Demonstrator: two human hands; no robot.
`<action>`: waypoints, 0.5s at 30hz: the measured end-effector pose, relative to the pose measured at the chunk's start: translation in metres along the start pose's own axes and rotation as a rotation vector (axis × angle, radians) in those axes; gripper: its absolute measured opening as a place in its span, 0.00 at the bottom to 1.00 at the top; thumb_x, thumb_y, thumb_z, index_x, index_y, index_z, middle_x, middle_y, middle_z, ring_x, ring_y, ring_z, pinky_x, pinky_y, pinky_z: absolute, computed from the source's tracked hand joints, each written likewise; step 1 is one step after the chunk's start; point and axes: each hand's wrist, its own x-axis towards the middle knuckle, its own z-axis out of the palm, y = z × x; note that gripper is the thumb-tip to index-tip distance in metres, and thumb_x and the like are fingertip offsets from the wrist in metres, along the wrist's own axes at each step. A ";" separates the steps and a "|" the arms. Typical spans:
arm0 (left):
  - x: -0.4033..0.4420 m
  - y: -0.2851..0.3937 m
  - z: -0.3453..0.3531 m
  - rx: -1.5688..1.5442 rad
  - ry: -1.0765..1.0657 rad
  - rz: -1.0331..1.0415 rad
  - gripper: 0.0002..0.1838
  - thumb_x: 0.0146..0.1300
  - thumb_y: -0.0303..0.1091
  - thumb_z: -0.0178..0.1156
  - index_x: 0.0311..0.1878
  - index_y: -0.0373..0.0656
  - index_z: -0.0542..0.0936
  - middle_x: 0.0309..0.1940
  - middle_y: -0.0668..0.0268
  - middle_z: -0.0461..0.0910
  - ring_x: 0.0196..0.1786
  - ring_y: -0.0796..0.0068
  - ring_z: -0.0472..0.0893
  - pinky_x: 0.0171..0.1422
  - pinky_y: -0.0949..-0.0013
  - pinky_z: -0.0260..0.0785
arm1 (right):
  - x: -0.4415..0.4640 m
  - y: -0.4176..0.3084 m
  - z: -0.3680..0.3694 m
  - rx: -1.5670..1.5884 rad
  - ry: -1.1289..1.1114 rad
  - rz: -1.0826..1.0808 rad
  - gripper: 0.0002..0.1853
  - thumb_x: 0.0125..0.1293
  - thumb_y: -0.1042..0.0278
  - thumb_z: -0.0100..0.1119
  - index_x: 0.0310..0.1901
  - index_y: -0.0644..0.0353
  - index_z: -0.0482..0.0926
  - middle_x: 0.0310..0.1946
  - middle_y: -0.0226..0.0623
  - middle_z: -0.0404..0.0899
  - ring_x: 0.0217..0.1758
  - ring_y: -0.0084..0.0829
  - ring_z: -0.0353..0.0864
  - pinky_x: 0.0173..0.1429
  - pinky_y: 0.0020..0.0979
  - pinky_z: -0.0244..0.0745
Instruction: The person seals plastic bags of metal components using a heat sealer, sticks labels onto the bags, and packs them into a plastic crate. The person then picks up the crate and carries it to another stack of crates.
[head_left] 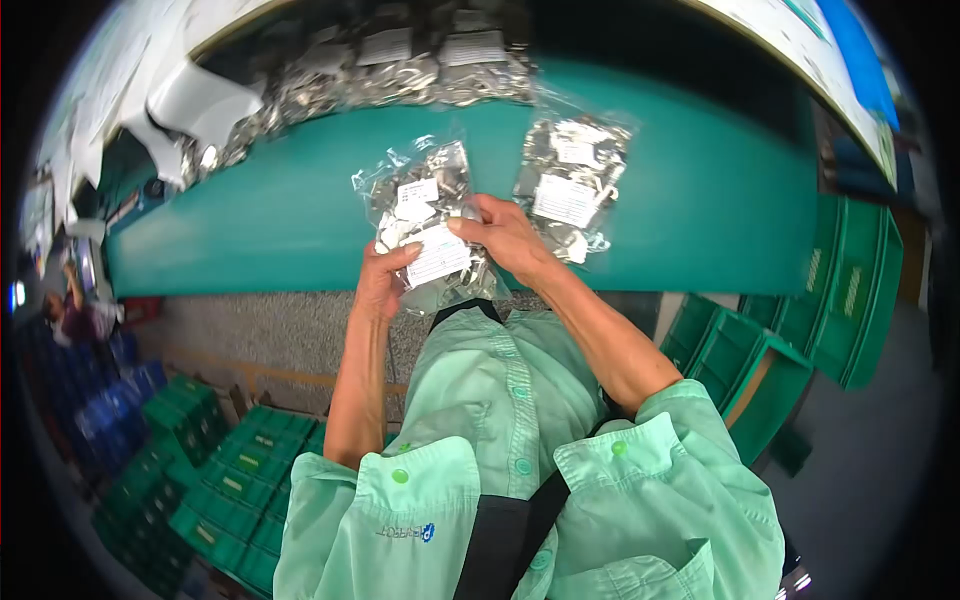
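A clear plastic bag of shiny metal parts with white labels is held between my two hands, over the front edge of the green tabletop. My left hand grips the bag's lower left side, thumb lying on the front. On the right side, my right hand is closed on the same bag, its thumb near the larger label. Just right of that hand, a second labelled bag of metal parts lies on the green surface. The fingers behind the held bag are mostly hidden.
More labelled bags of metal parts line the back of the table. Green crates stand at the right, and stacked green crates at the lower left. Another person is at the far left.
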 end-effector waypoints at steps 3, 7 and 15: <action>0.014 0.002 0.049 0.160 -0.127 -0.043 0.36 0.49 0.25 0.70 0.64 0.31 0.70 0.52 0.53 0.82 0.53 0.60 0.84 0.63 0.58 0.76 | -0.046 0.001 -0.032 0.202 0.224 -0.181 0.29 0.65 0.63 0.68 0.63 0.72 0.72 0.50 0.44 0.82 0.51 0.30 0.80 0.56 0.30 0.75; 0.038 0.006 0.127 0.205 -0.361 -0.075 0.35 0.48 0.23 0.70 0.63 0.30 0.71 0.51 0.54 0.83 0.50 0.64 0.84 0.59 0.61 0.76 | -0.097 -0.020 -0.073 0.332 0.414 -0.356 0.25 0.66 0.71 0.65 0.63 0.70 0.72 0.47 0.40 0.83 0.48 0.26 0.80 0.53 0.30 0.77; 0.056 -0.037 0.116 1.266 0.068 0.281 0.35 0.51 0.38 0.77 0.61 0.35 0.74 0.37 0.60 0.81 0.37 0.66 0.80 0.46 0.65 0.74 | -0.085 0.062 -0.141 -0.205 0.824 -0.097 0.32 0.56 0.53 0.75 0.60 0.57 0.78 0.54 0.51 0.74 0.49 0.40 0.79 0.53 0.36 0.76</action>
